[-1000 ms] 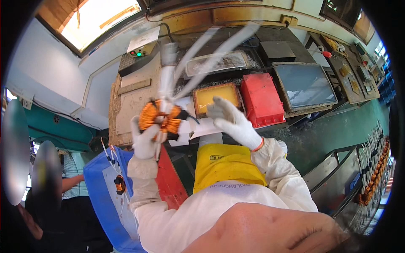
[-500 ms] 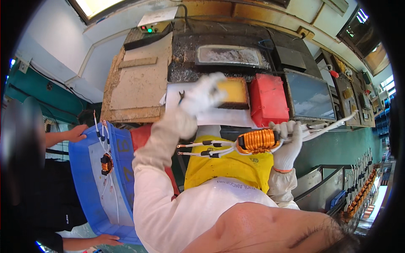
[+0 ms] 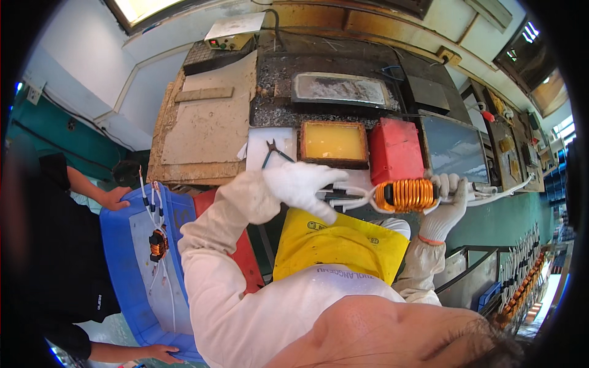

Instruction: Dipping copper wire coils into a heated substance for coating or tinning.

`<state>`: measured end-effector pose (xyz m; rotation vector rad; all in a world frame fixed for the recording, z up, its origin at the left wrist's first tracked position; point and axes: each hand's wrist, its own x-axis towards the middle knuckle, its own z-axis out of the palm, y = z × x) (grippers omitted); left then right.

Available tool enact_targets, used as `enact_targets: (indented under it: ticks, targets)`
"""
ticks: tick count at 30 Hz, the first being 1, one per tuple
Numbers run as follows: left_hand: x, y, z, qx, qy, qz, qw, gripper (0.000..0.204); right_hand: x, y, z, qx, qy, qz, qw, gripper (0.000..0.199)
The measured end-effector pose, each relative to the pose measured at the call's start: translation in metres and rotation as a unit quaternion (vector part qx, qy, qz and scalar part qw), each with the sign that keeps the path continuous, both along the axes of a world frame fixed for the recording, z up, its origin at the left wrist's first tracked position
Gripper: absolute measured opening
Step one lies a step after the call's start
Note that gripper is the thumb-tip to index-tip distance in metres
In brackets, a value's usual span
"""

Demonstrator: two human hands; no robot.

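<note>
The right hand (image 3: 446, 205), in a white glove, is closed around the right end of a copper coil (image 3: 405, 194) wound in orange wire, holding it level in front of the yellow apron (image 3: 337, 245). The left hand (image 3: 300, 184), also gloved, grips the bundle of white leads (image 3: 346, 195) that run out of the coil's left end, fingers curled over them. More white leads (image 3: 503, 190) trail away beyond the right hand. Just beyond the left hand, on the table (image 3: 208, 129), lie black pliers (image 3: 273, 151) and a tray of yellow liquid (image 3: 333, 142); a red box (image 3: 396, 150) sits just beyond the coil. Well off to the left hand's outer side, a blue bin (image 3: 132, 257) holds another small coil (image 3: 158, 243), with another person's hand (image 3: 113, 197) at its rim.
</note>
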<state>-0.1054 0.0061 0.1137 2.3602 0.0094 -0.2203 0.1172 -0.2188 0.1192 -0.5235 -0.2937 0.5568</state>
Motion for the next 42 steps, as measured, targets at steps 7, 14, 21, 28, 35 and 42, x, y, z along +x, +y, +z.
enact_targets:
  ticks: [7, 14, 21, 28, 35, 42]
  targets:
    - [0.03, -0.012, -0.06, 0.261, -0.227, 0.153, 0.926, 0.068, 0.043, 0.005, -0.02, 0.065, 0.057, -0.033, 0.996, 0.038]
    - [0.078, -0.002, -0.054, 0.294, -0.201, 0.153, 0.922, 0.043, 0.082, 0.019, -0.05, 0.074, 0.061, -0.085, 0.992, 0.028]
    - [0.121, 0.015, -0.06, 0.422, -0.188, 0.152, 0.874, 0.039, 0.115, 0.036, -0.078, 0.08, 0.13, -0.078, 0.985, 0.028]
    - [0.129, 0.015, -0.081, 0.38, -0.168, 0.149, 0.897, 0.042, 0.127, 0.04, -0.1, 0.046, 0.148, -0.094, 0.983, 0.026]
    - [0.108, 0.075, -0.041, 0.195, -0.093, 0.267, 0.939, 0.11, 0.126, 0.042, -0.095, 0.088, 0.136, -0.049, 0.986, 0.026]
    - [0.11, 0.052, -0.037, 0.208, -0.182, 0.191, 0.942, 0.078, 0.136, 0.017, -0.11, -0.06, 0.107, -0.068, 0.99, 0.031]
